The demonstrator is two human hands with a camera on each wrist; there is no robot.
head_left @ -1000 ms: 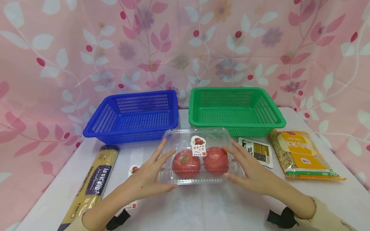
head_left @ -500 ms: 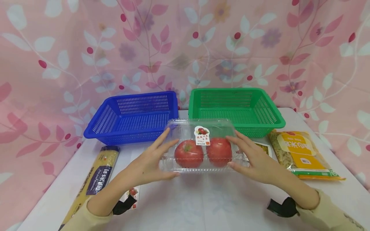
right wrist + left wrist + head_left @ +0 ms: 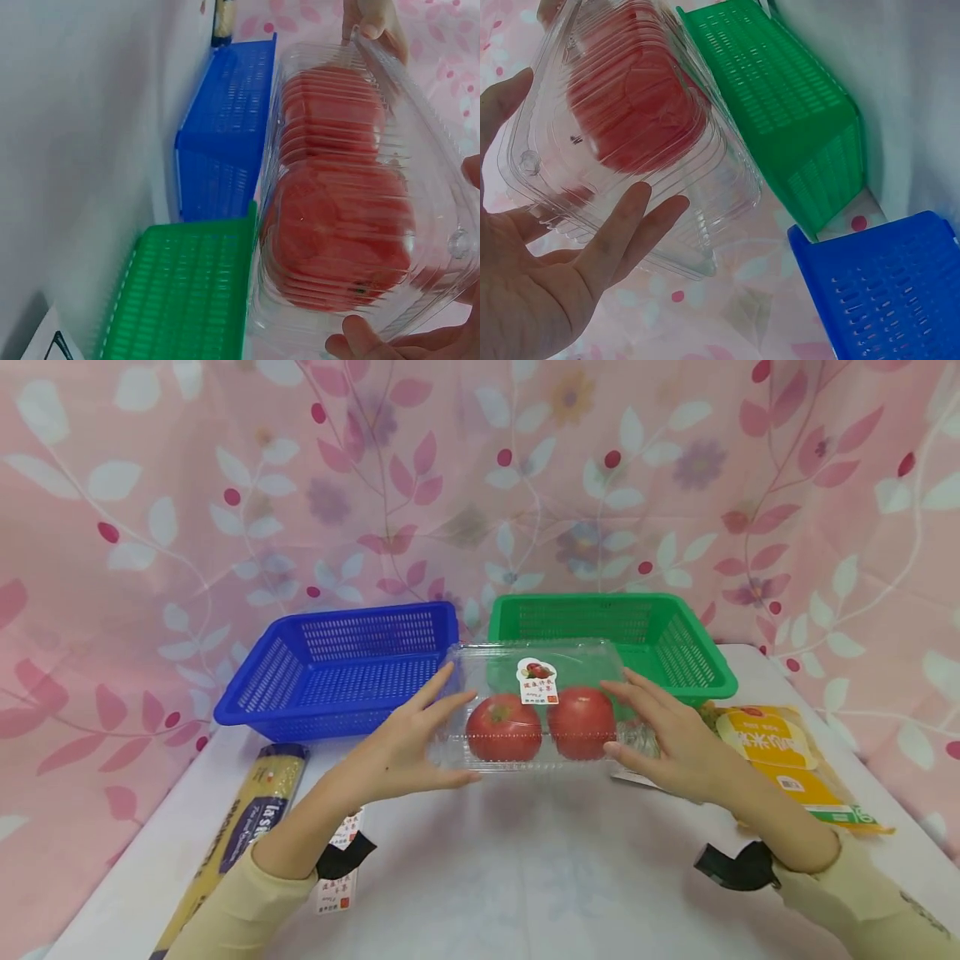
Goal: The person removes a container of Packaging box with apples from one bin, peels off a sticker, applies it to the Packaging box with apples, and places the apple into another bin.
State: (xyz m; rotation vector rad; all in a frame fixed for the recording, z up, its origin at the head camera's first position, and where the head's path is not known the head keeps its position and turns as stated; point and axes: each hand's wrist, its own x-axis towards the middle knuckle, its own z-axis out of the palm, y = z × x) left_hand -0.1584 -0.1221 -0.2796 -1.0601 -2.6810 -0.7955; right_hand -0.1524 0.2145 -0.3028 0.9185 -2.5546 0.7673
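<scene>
A clear plastic clamshell box (image 3: pixel 480 662) holds two round red fruits (image 3: pixel 503 727) and bears a white label with an apple picture (image 3: pixel 537 682). Both hands lift it above the table, one at each end. My left hand (image 3: pixel 401 747) grips the left end; in the left wrist view its fingers (image 3: pixel 619 236) press on the box wall. At the opposite end my right hand (image 3: pixel 678 739) holds on with thumb and fingers. In the head view the box overlaps the near rim of the green basket (image 3: pixel 690 643). A blue basket (image 3: pixel 360 677) stands to its left.
A spaghetti pack (image 3: pixel 258 810) lies at the left. Beside it are paper labels (image 3: pixel 335 893), partly behind the left forearm. At the right lies a yellow food bag (image 3: pixel 780 752); a flat packet there is mostly hidden by the right hand. A floral curtain (image 3: pixel 465 485) hangs behind.
Both hands have raised the fruit box and carried it forward and slightly right, towards the green basket. The flat packet at the right has become mostly covered.
</scene>
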